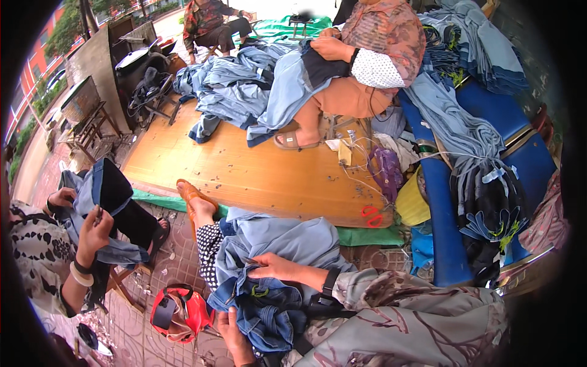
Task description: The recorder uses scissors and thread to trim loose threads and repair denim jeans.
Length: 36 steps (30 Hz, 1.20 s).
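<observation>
Denim bundle (262,311) between right hand (280,269) and left hand (235,336), edge leftward, axis unclear

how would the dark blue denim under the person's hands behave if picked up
The dark blue denim would probably flop and sag, since it lies bunched in loose folds. Being crumpled cloth, it seems unlikely to roll or break.

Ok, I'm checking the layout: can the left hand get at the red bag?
Probably yes: the left hand is close beside the red bag with nothing solid seen between, though it may first have to leave the dark blue denim.
</observation>
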{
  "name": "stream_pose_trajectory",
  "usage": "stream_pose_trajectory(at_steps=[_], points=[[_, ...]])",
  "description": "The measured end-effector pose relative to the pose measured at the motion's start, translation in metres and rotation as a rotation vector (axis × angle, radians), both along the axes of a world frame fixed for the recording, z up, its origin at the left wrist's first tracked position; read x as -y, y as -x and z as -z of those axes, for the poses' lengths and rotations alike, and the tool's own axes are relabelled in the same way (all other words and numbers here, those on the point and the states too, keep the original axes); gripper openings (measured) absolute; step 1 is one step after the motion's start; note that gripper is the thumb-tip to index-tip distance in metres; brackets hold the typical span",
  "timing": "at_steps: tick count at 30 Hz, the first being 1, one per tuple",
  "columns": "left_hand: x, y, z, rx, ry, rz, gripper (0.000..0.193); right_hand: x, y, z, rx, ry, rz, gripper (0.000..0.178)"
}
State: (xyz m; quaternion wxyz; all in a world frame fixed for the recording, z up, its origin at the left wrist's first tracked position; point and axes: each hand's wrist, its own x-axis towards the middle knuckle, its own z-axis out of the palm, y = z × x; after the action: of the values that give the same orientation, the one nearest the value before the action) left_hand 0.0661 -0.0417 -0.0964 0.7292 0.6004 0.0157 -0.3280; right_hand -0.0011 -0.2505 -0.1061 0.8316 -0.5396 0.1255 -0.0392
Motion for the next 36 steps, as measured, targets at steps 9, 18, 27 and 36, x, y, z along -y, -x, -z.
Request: stream_pose_trajectory(at_steps=[9, 18, 27, 36], points=[[-0.01, -0.003, 0.006, 0.142, -0.179, 0.135, 0.023, 0.001, 0.002, 0.009, -0.036, 0.079, -0.021, 0.02], [-0.008, 0.0, 0.002, 0.166, -0.129, 0.102, 0.02, -0.004, 0.002, 0.01, -0.02, 0.034, 0.01, 0.025], [-0.012, -0.001, 0.008, 0.202, -0.225, 0.115, 0.025, -0.001, 0.001, 0.006, -0.033, 0.057, -0.007, 0.026], [-0.008, 0.0, 0.009, 0.148, -0.198, 0.095, 0.028, -0.001, 0.004, -0.008, -0.023, 0.065, -0.003, 0.024]])
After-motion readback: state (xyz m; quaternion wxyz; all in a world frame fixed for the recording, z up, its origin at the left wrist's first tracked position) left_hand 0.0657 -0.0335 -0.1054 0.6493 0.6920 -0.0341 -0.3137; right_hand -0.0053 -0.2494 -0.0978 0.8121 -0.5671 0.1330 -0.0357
